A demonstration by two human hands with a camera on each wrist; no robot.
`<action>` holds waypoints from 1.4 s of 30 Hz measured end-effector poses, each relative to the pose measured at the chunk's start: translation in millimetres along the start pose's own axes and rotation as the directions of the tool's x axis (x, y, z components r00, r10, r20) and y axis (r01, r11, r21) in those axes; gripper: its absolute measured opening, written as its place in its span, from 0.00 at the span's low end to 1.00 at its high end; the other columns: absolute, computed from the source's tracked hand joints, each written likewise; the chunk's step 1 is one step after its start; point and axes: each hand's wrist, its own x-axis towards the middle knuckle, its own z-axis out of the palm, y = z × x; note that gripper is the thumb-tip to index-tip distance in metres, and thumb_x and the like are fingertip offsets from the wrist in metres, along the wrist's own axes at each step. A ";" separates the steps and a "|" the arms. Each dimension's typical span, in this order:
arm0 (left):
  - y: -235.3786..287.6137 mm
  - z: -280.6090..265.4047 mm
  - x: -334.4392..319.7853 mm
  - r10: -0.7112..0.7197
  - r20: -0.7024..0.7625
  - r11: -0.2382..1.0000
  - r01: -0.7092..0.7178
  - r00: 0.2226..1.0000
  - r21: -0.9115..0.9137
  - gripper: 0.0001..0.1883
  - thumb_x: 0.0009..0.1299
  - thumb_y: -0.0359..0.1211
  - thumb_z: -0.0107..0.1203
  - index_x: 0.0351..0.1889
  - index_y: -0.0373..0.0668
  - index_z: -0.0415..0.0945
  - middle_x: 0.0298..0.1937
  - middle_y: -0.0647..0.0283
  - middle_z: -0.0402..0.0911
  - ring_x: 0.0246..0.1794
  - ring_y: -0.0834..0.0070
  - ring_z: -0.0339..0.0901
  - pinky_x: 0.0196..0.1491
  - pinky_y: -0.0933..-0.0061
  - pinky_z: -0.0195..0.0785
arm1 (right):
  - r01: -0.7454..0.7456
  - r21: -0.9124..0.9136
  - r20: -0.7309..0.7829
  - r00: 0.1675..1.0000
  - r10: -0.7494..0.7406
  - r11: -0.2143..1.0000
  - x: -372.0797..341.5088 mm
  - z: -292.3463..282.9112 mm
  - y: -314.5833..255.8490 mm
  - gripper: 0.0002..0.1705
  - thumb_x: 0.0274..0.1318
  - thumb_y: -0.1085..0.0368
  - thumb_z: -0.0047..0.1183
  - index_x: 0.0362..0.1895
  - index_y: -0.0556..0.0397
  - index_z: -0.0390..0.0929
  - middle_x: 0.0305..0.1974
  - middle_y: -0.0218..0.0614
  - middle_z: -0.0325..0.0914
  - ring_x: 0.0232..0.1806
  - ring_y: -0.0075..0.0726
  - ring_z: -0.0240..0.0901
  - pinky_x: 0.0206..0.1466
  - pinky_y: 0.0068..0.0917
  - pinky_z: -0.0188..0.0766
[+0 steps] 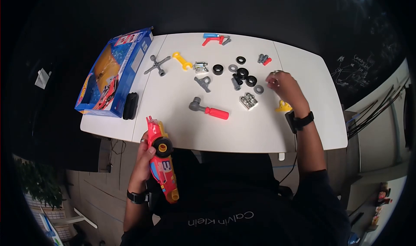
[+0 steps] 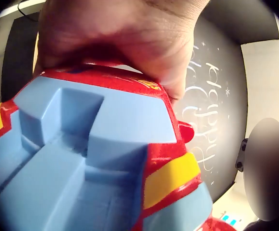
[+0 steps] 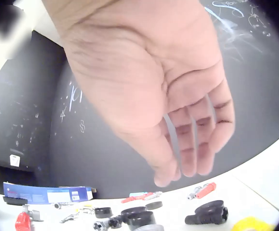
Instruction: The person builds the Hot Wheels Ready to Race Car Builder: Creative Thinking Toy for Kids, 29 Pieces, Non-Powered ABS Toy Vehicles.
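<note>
My left hand (image 1: 142, 161) grips a red toy race car (image 1: 164, 173) on its side, off the table's front edge. A black wheel (image 1: 157, 153) with a yellow hub shows on the car. Up close in the left wrist view, the car's light blue molded part (image 2: 129, 118) lies below the hand (image 2: 115, 33). My right hand (image 1: 286, 89) is over the table's right side, holding nothing, its fingers loosely bent in the right wrist view. Nearest to it are a grey ring (image 1: 258, 89), black tires (image 1: 251, 81) and a yellow piece (image 1: 283, 106).
A blue toy box (image 1: 113, 72) stands at the table's left. Across the white table (image 1: 173, 129) lie a red-handled hammer-shaped tool (image 1: 216, 112), a yellow wrench (image 1: 182, 61), a grey cross-shaped wrench (image 1: 157, 65), chrome engine parts (image 1: 248, 101) and a red-and-blue tool (image 1: 215, 39) at the back.
</note>
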 end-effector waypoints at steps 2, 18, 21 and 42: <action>1.6 4.3 11.0 -0.003 -0.029 0.999 0.005 1.000 0.046 0.42 0.72 0.55 0.57 0.75 0.39 0.56 0.58 0.50 0.78 0.54 0.58 0.83 0.54 0.57 0.81 | -0.037 -0.042 0.028 0.999 0.038 0.998 12.8 -5.7 -17.3 0.09 0.57 0.66 0.66 0.43 0.48 0.87 0.39 0.37 0.86 0.44 0.45 0.84 0.47 0.40 0.79; -13.1 10.8 23.0 -0.097 -0.019 0.991 0.095 0.995 -0.096 0.36 0.78 0.49 0.54 0.77 0.41 0.54 0.59 0.53 0.77 0.53 0.62 0.84 0.57 0.59 0.80 | 0.379 0.020 0.186 0.908 -0.376 0.925 199.0 94.7 53.0 0.25 0.42 0.71 0.73 0.49 0.54 0.84 0.44 0.45 0.85 0.49 0.51 0.81 0.58 0.38 0.76; -13.2 11.2 21.3 -0.084 -0.022 0.990 0.081 0.996 -0.113 0.36 0.80 0.47 0.54 0.78 0.41 0.52 0.60 0.52 0.77 0.55 0.61 0.84 0.58 0.58 0.80 | 0.301 0.033 0.081 0.950 -0.303 0.953 184.8 51.2 -11.7 0.26 0.40 0.69 0.76 0.47 0.56 0.83 0.36 0.43 0.85 0.42 0.43 0.83 0.50 0.33 0.80; -19.4 6.4 25.4 -0.053 -0.022 0.974 0.047 0.998 -0.221 0.38 0.77 0.50 0.60 0.74 0.37 0.56 0.66 0.54 0.71 0.65 0.70 0.73 0.66 0.66 0.70 | 0.498 0.594 0.031 0.771 -0.637 0.632 -29.4 49.9 -258.9 0.27 0.50 0.61 0.74 0.57 0.47 0.84 0.48 0.37 0.73 0.48 0.42 0.79 0.50 0.36 0.78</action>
